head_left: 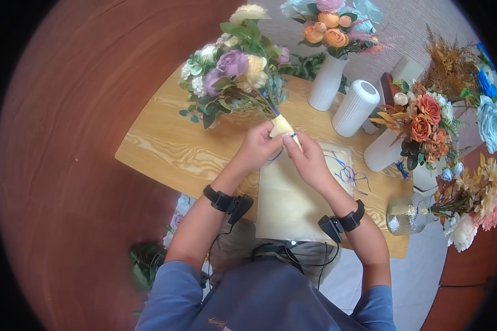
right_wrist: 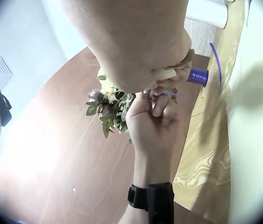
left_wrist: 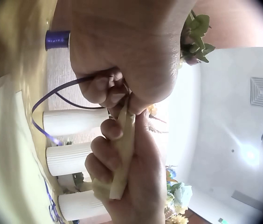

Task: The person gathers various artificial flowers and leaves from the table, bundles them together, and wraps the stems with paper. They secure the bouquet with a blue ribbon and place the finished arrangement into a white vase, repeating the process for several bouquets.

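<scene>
A bouquet (head_left: 232, 69) of purple, cream and white artificial flowers lies toward the far left of the table, its stems pointing back at the person. Cream wrapping paper (head_left: 281, 127) surrounds the stem ends. My left hand (head_left: 255, 148) grips the wrapped stems from the left, thumb on the paper. From the right, my right hand (head_left: 310, 164) holds the lower end of the wrap, its fingers curled round the paper (left_wrist: 124, 163) in the left wrist view. A purple-blue ribbon (left_wrist: 39, 105) loops out from the left hand's fingers.
Cream paper sheets (head_left: 298, 204) lie before the person, with loose blue ribbon (head_left: 348, 174) on their right. White vases (head_left: 356, 107) and other bouquets (head_left: 428, 124) line the right side. A glass vase (head_left: 406, 215) lies near the right edge. A ribbon spool (right_wrist: 198, 77) stands beyond the hands.
</scene>
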### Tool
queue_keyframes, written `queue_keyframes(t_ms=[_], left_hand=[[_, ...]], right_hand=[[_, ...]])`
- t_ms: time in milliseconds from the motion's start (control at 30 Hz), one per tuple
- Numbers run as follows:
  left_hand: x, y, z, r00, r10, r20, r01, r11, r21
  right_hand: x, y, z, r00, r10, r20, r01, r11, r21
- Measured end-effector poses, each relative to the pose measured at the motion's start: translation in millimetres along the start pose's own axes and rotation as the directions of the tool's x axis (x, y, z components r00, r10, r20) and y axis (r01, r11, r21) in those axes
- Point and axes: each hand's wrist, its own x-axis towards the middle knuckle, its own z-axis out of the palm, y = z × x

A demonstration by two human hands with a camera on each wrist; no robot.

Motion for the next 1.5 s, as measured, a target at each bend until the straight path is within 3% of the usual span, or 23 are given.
queue_keyframes(t_ms=[100,167,400,500,567,600,667,800,900,1000,1067,1100,1167,1400,1467,1500], left_hand=[[2,-4,-6,0.997,0.079,-0.002,-0.079,0.996,0.044],[-1,1,-18,0.968,-0.217,0.127,0.241,0.944,-0.227],[-6,7,-17,0.969,-0.211,0.130,0.219,0.974,-0.053],[-6,0,-13,0.981,-0.190,0.048,0.190,0.982,-0.008],[-6,-18,-9,0.987,0.157,-0.038,-0.141,0.953,0.268],[-7,-14,-9,0.987,0.157,-0.038,-0.142,0.953,0.268],[-9,-5,-10,0.905,0.393,0.163,-0.398,0.650,0.647],[-10,-7,-7,0.894,0.426,0.136,-0.406,0.647,0.646],[-10,-10,-6,0.920,0.384,0.080,-0.356,0.733,0.580],[-13,1,0,0.913,0.400,0.075,-0.338,0.642,0.688],[-15,5,2,0.852,0.511,0.114,-0.404,0.505,0.763],[-14,4,2,0.852,0.511,0.115,-0.406,0.504,0.762],[-12,0,1,0.788,0.596,0.158,-0.472,0.418,0.776],[-11,-1,3,0.811,0.577,0.094,-0.443,0.502,0.742],[-12,4,4,0.772,0.618,0.149,-0.439,0.350,0.827],[-11,4,3,0.773,0.616,0.150,-0.439,0.350,0.827]], right_hand=[[0,3,2,0.998,0.055,0.002,-0.055,0.992,0.118],[1,5,1,0.994,0.113,0.005,-0.113,0.981,0.156],[5,20,-4,0.962,0.271,0.022,-0.267,0.923,0.276],[5,17,-7,0.960,0.278,0.036,-0.276,0.915,0.294],[5,14,-6,0.946,0.317,0.066,-0.320,0.885,0.338],[5,13,-6,0.931,0.352,0.097,-0.361,0.851,0.381],[7,12,-7,0.926,0.360,0.109,-0.372,0.835,0.406],[8,10,-6,0.913,0.387,0.128,-0.403,0.806,0.433],[8,12,-6,0.911,0.391,0.130,-0.402,0.778,0.483],[9,6,-5,0.903,0.404,0.148,-0.419,0.747,0.516],[10,8,-5,0.905,0.400,0.147,-0.416,0.752,0.512],[9,8,-5,0.906,0.397,0.149,-0.415,0.756,0.507],[8,6,-5,0.909,0.393,0.140,-0.407,0.764,0.500],[7,5,-4,0.911,0.386,0.141,-0.402,0.760,0.510],[7,9,-3,0.914,0.386,0.126,-0.396,0.775,0.493],[8,10,-2,0.917,0.383,0.113,-0.389,0.790,0.474]])
